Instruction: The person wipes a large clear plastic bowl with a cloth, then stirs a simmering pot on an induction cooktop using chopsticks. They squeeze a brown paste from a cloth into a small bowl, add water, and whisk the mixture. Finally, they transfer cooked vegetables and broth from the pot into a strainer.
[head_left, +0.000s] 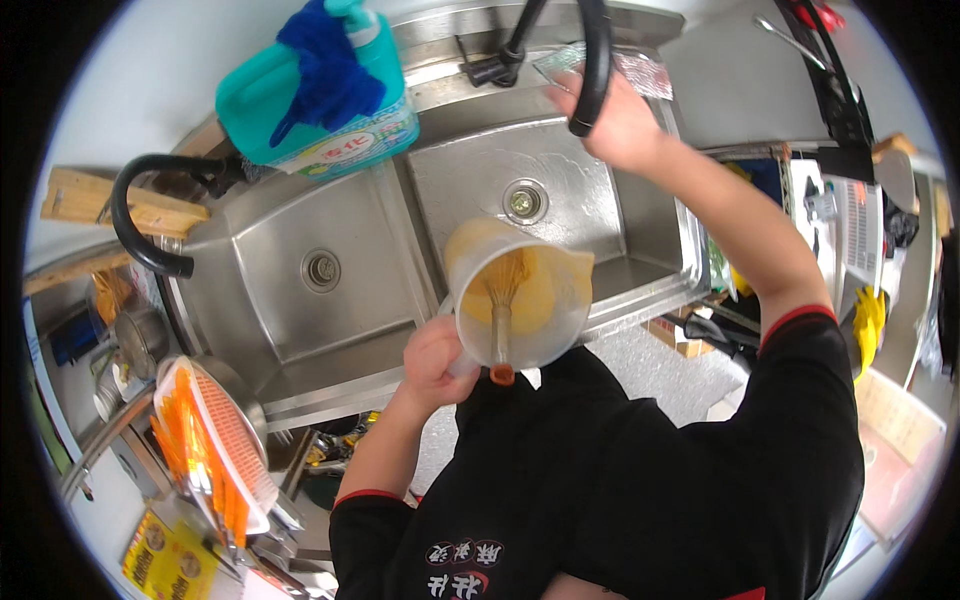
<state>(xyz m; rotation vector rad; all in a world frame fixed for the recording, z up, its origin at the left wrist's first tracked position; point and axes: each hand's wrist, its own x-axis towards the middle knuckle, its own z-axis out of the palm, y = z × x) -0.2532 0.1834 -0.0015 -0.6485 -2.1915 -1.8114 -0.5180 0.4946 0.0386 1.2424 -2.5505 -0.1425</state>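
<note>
My left hand (439, 360) is closed around the handle of a translucent plastic measuring jug (469, 319), tilted over the sink's near rim. Yellowish residue or liquid shows inside the jug, and a whisk (501, 322) stands in it with its handle end toward me. My right hand (619, 120) reaches past the black curved faucet (596, 75) at the back of the right basin. Its fingers are partly hidden behind the faucet, beside a shiny, crinkled scouring cloth or wrapper (641, 73); whether they hold anything cannot be told.
The steel double sink has a left basin (322, 210) and a wet right basin (465, 172). A teal detergent jug (255, 105) with a blue cloth (330, 75) stands behind. Another black faucet (124, 210) is at left, above a basket (232, 442) with orange-handled utensils.
</note>
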